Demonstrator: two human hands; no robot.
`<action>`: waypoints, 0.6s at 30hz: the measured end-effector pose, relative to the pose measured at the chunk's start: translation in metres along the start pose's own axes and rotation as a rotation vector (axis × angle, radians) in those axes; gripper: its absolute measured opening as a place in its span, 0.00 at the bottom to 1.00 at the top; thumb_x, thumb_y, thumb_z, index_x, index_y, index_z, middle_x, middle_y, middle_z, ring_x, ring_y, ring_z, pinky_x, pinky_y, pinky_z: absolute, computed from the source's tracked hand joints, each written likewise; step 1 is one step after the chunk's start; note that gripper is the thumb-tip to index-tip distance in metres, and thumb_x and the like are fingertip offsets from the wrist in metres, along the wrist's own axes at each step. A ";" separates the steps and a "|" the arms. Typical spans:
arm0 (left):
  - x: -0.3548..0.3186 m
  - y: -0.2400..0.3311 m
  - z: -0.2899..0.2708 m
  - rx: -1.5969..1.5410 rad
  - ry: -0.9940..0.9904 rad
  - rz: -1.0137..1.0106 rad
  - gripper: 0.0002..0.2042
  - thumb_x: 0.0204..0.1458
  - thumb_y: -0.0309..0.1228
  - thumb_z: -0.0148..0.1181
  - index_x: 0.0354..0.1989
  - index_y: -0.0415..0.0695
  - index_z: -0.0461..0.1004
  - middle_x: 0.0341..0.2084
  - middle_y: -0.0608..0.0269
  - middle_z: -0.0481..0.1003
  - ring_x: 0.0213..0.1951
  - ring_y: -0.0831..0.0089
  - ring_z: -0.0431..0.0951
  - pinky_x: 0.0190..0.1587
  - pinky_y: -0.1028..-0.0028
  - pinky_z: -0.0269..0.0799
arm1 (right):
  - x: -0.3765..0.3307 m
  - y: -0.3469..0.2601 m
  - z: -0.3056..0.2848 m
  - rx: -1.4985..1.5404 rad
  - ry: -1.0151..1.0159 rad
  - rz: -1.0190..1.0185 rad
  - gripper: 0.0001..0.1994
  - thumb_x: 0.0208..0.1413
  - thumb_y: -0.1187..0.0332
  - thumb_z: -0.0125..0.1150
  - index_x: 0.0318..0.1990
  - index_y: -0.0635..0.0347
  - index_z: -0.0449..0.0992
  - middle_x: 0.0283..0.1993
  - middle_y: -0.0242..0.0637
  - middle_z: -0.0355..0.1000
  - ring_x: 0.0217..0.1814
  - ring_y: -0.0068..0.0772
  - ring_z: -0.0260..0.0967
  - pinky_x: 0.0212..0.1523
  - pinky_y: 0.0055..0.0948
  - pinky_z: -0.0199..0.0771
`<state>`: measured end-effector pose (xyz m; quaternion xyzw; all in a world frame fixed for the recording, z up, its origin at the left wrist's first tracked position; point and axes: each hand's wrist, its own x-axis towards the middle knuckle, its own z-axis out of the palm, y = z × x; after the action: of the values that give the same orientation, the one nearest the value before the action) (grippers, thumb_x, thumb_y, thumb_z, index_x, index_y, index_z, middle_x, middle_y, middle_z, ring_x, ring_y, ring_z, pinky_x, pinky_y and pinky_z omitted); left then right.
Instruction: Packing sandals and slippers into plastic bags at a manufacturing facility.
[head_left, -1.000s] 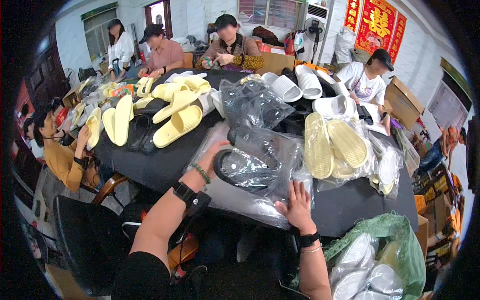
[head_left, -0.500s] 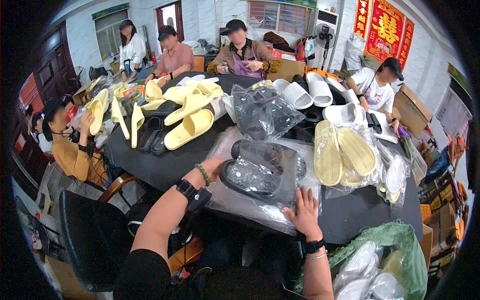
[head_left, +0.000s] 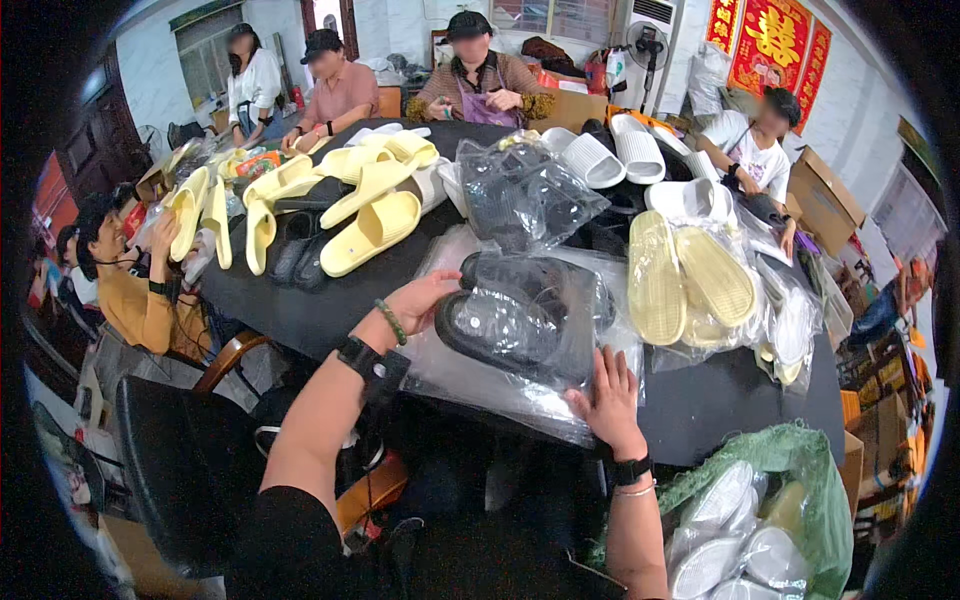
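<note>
A pair of black slippers (head_left: 492,328) lies inside a clear plastic bag (head_left: 562,345), heels toward my left hand. The bag rests on a stack of clear bags (head_left: 440,378) at the near edge of the dark table. My left hand (head_left: 422,302) is at the heel ends by the bag's mouth, fingers stretched out and touching or just beside the slippers. Flat on the near right corner of the bags lies my right hand (head_left: 610,402), fingers spread, holding nothing.
Yellow slippers (head_left: 372,235) lie to the left; bagged black slippers (head_left: 525,195) lie beyond. Bagged yellow slippers (head_left: 715,275) and white slippers (head_left: 638,165) are on the right. A green sack (head_left: 835,500) of bagged slippers stands below right. Several people sit or stand around the table (head_left: 700,425).
My left hand's fingers, earlier curled at the slipper heels, are now extended and farther forward. My right hand stays flat on the bags. The whole view has shifted slightly.
</note>
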<state>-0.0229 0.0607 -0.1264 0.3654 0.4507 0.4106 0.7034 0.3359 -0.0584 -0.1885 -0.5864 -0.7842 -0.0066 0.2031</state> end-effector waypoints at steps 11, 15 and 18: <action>0.017 -0.010 0.017 -0.050 -0.128 0.107 0.15 0.60 0.36 0.54 0.45 0.36 0.75 0.39 0.57 0.80 0.35 0.74 0.80 0.39 0.76 0.76 | -0.002 -0.001 0.003 0.009 -0.022 0.010 0.44 0.54 0.38 0.53 0.69 0.62 0.53 0.72 0.51 0.51 0.75 0.56 0.41 0.70 0.49 0.41; -0.005 0.030 0.041 0.161 -0.023 0.365 0.15 0.57 0.29 0.52 0.52 0.36 0.71 0.35 0.56 0.80 0.31 0.77 0.79 0.33 0.79 0.74 | -0.007 0.003 0.002 0.003 -0.019 0.006 0.44 0.54 0.38 0.54 0.69 0.61 0.53 0.72 0.51 0.51 0.75 0.57 0.41 0.70 0.49 0.41; -0.005 0.033 0.032 0.460 0.198 0.369 0.19 0.56 0.26 0.51 0.56 0.38 0.69 0.34 0.55 0.81 0.30 0.73 0.80 0.33 0.77 0.74 | -0.005 0.002 0.000 0.035 -0.005 0.027 0.43 0.53 0.39 0.55 0.68 0.62 0.54 0.71 0.51 0.51 0.75 0.57 0.42 0.70 0.49 0.42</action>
<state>-0.0029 0.0645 -0.0849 0.5489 0.5244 0.4521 0.4683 0.3390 -0.0625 -0.1903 -0.5933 -0.7766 0.0113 0.2115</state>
